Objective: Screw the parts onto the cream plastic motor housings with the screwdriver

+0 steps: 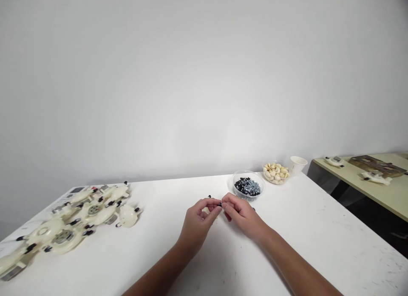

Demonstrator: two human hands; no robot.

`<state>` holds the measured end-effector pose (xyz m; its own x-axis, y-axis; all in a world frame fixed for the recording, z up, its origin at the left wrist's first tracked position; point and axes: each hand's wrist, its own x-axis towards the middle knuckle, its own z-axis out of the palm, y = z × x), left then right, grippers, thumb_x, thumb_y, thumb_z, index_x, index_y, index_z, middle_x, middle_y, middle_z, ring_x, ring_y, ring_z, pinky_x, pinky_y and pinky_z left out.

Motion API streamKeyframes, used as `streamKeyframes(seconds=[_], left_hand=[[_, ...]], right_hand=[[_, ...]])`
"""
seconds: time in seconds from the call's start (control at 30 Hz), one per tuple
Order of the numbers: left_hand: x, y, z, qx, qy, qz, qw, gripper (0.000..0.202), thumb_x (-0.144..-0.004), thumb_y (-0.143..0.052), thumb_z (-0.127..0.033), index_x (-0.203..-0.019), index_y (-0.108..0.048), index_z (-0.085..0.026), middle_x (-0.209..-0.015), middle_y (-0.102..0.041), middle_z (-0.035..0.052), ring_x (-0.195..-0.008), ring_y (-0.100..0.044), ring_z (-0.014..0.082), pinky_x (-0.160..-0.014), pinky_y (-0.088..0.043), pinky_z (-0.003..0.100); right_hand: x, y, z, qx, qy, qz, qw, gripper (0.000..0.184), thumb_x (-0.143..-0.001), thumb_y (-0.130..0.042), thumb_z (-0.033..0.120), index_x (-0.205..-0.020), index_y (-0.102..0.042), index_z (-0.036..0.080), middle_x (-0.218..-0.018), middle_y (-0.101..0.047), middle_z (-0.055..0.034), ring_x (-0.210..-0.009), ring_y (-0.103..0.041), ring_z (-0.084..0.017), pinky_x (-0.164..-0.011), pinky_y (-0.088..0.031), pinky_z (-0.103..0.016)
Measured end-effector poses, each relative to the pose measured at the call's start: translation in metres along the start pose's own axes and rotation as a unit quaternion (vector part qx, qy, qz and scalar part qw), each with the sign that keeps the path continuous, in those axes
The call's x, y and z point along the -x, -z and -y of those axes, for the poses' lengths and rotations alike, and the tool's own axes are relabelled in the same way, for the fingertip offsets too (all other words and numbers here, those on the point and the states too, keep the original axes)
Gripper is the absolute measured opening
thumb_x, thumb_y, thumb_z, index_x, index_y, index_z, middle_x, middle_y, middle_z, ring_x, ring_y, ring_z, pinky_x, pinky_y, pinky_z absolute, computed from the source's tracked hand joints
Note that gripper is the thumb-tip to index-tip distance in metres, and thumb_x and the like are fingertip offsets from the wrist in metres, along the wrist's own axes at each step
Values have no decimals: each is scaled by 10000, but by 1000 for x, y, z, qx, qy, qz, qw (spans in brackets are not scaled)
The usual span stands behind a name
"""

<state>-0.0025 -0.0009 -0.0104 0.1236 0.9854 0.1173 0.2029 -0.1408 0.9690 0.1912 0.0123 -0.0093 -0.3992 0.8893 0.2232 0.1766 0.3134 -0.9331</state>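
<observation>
Over the middle of the white table, my left hand (196, 219) and my right hand (240, 213) meet at the fingertips. Both are closed in a pinch around a small black part (220, 204), mostly covered by the fingers. Behind the left fingers a bit of a cream piece (206, 210) shows, and a black tip (209, 196) sticks up above them. Just beyond the right hand stands a clear round bowl (262, 186), holding small black parts (242, 185) and shiny screw-like metal pieces (254, 187).
A second clear bowl (276, 182) holds cream rounded pieces (276, 172), beside a white cup (298, 163). Several cream plastic bodies (46, 233) with black ends cover the table's left side. On the right, a greenish table (357, 183) bears a brown block (378, 165) and two cream bodies.
</observation>
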Motion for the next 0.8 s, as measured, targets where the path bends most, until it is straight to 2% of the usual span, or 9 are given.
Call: streamKeyframes(seconds=[0.13,0.23,0.4,0.6,0.8], left_hand=[[0,1,-2,-23,-26,-3,999,279,-894,-714,-434,-1046,-786,-213,-932,-706,48,-606,-512,106,-559,-430,225],[0,0,-3,-46,-61,-8,997,220,-903,-708,-401,-1016,-789,-231,-943,-713,49,-741,-604,151,-629,-478,235],[0,0,-2,-68,-107,-2,992,193,-930,-676,-380,-1012,-784,-243,-929,-700,52,-877,-636,187,-675,-501,245],[0,0,-3,-74,-99,1,992,189,-926,-679,-384,-999,-779,-240,-928,-703,53,-827,-630,180,-658,-488,247],[1,0,-4,-28,-36,6,999,214,-914,-690,-398,-1024,-767,-232,-898,-680,24,-591,-509,104,-571,-424,233]], right_hand=[[1,0,4,-5,-2,10,1000,346,-1066,-470,503,-915,-598,220,-696,-577,29,-656,-499,-159,-651,-360,-292],[1,0,5,-16,-9,18,1000,381,-1067,-458,521,-868,-577,219,-671,-563,32,-646,-492,-157,-655,-365,-292],[-1,-1,1,-52,-31,41,997,457,-1076,-407,547,-772,-505,220,-578,-523,40,-573,-460,-146,-612,-365,-283],[-1,-2,1,-66,-40,54,996,506,-1084,-379,540,-701,-465,219,-515,-488,42,-532,-438,-141,-607,-375,-283],[1,4,4,-47,-5,12,999,387,-1084,-391,484,-853,-554,220,-647,-521,22,-651,-478,-170,-646,-375,-299]])
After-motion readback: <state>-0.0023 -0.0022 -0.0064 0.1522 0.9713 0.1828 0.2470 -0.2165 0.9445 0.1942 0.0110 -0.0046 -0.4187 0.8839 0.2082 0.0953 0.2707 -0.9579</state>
